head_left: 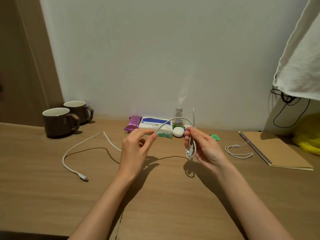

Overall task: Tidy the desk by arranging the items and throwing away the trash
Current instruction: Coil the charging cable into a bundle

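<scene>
A long white charging cable point(76, 148) trails over the wooden desk point(52, 196) at the left, its plug lying near the front. Both my hands are raised over the middle of the desk with this cable between them. My right hand point(202, 148) grips a small folded loop of it, with one connector inside the loop. The cable arcs up from there to my left hand point(136, 149), which pinches it between thumb and fingertips. Behind my hands lie a purple snack wrapper point(132, 125), a tissue pack point(155, 124), a green packet point(164, 135) and a white earbud case point(178, 131).
Two dark mugs point(60, 122) stand at the back left. A small bottle point(178, 116) is against the wall. At the right are a coiled white cord point(238, 150), a brown spiral notebook point(275, 151), a green tag point(215, 137), a yellow bag point(310, 135) and hanging white cloth point(301, 54).
</scene>
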The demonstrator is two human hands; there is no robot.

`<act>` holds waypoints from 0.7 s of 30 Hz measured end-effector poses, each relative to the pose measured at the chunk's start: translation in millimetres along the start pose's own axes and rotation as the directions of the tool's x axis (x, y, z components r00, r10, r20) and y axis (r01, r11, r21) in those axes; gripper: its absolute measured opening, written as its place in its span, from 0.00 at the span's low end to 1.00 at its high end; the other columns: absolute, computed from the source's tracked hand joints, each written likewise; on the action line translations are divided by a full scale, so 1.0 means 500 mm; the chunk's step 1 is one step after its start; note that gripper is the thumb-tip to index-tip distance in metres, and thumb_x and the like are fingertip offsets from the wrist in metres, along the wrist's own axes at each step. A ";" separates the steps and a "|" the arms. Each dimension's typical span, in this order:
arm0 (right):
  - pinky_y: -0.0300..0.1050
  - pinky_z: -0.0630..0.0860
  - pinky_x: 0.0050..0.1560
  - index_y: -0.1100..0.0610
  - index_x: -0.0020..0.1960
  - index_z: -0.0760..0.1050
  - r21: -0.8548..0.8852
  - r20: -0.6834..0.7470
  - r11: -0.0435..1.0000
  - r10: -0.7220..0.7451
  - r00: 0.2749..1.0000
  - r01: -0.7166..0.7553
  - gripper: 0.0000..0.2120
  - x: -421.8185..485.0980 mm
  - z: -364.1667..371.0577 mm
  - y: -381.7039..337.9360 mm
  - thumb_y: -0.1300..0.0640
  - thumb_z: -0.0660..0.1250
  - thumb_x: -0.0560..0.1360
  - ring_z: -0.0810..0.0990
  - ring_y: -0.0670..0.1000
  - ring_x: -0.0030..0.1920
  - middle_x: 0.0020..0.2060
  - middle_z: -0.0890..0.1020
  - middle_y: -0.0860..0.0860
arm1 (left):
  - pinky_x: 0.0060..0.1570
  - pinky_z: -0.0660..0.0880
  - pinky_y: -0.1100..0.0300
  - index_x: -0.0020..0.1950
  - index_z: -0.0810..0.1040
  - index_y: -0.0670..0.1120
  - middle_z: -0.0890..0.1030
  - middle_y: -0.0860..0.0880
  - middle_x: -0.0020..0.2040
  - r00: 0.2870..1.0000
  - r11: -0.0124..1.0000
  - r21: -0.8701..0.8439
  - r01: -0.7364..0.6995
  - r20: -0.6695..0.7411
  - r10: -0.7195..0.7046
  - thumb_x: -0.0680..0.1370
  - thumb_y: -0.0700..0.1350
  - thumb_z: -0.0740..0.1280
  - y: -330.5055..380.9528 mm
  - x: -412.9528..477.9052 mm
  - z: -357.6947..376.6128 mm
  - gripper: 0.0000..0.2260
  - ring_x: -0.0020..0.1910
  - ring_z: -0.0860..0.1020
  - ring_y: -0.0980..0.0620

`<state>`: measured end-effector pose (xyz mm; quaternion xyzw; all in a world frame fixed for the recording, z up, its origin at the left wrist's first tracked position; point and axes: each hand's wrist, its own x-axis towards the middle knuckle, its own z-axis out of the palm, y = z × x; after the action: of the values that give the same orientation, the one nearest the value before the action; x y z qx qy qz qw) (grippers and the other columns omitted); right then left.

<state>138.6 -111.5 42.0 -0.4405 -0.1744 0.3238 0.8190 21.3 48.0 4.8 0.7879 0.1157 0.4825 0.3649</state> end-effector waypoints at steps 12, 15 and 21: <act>0.42 0.82 0.45 0.58 0.50 0.83 -0.556 0.020 0.825 -0.105 0.994 0.098 0.08 -0.009 0.004 0.044 0.56 0.68 0.75 0.83 0.49 0.38 0.39 0.86 0.55 | 0.41 0.71 0.73 0.54 0.82 0.50 0.82 0.56 0.42 0.977 0.989 0.088 -0.122 0.188 0.103 0.77 0.45 0.66 0.009 -0.019 0.016 0.08 0.42 0.78 0.63; 0.41 0.81 0.42 0.55 0.48 0.84 -0.551 0.027 0.829 -0.102 0.994 0.099 0.07 -0.012 0.011 0.047 0.56 0.68 0.74 0.82 0.49 0.38 0.38 0.85 0.54 | 0.42 0.74 0.69 0.54 0.82 0.50 0.81 0.56 0.42 0.950 0.978 0.094 -0.189 0.270 0.157 0.77 0.45 0.66 0.007 -0.025 0.021 0.09 0.42 0.78 0.61; 0.43 0.79 0.44 0.53 0.50 0.84 -0.646 0.060 0.758 -0.071 0.996 0.093 0.08 -0.016 0.013 0.050 0.54 0.68 0.75 0.81 0.51 0.41 0.38 0.86 0.53 | 0.40 0.74 0.68 0.55 0.81 0.51 0.80 0.57 0.42 0.908 0.954 0.115 -0.277 0.356 0.221 0.76 0.43 0.67 0.002 -0.029 0.030 0.10 0.40 0.77 0.62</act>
<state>119.6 -103.1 24.6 -0.6828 -0.3073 0.2143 0.6272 26.3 32.7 -8.6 0.8946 -0.0116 0.3711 0.2488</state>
